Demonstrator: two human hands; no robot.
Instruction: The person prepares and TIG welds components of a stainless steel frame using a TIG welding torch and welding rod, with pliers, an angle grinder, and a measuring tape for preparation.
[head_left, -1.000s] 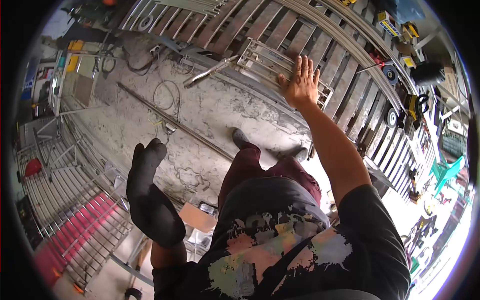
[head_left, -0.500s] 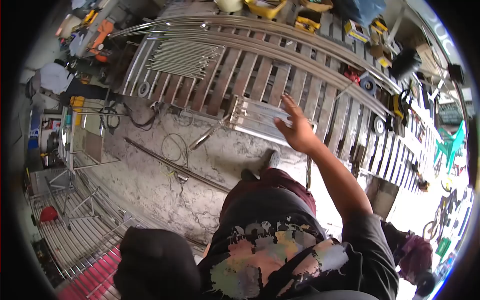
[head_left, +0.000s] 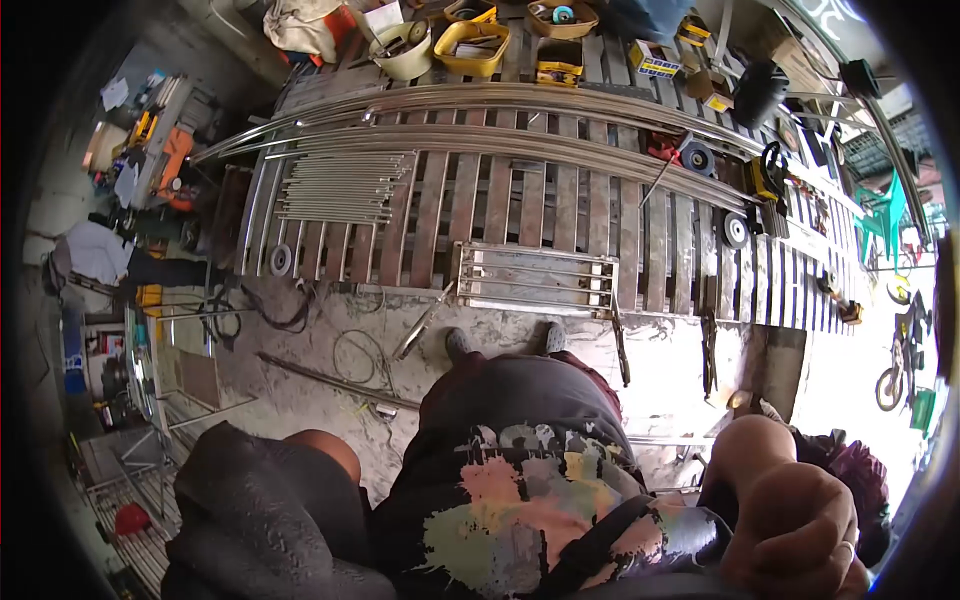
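My right hand [head_left: 800, 530] is raised close to the camera at the lower right, with its fingers curled closed. Whatever they may hold is hidden. My left hand is out of sight; only the dark left sleeve [head_left: 250, 510] and a bit of bent arm show. In front of my feet, a rectangular metal frame [head_left: 535, 304] with thin rails lies at the near edge of the slatted metal table [head_left: 430, 215]. Neither hand touches it. Farther back on the slats lies a row of short metal rods [head_left: 340, 188], with long metal tubes [head_left: 480, 137] behind them.
A yellow basin [head_left: 470, 62] and a pale bucket [head_left: 405, 60] stand at the table's back. An angle grinder [head_left: 770, 175] and a grinding disc [head_left: 735, 230] lie to the right. A long metal bar [head_left: 330, 378] and cable are on the floor. Another person [head_left: 95, 250] is at the left.
My right hand has drawn back from above the metal frame to near my chest, and its spread fingers have curled closed. The view has turned and shifted; the frame now shows uncovered.
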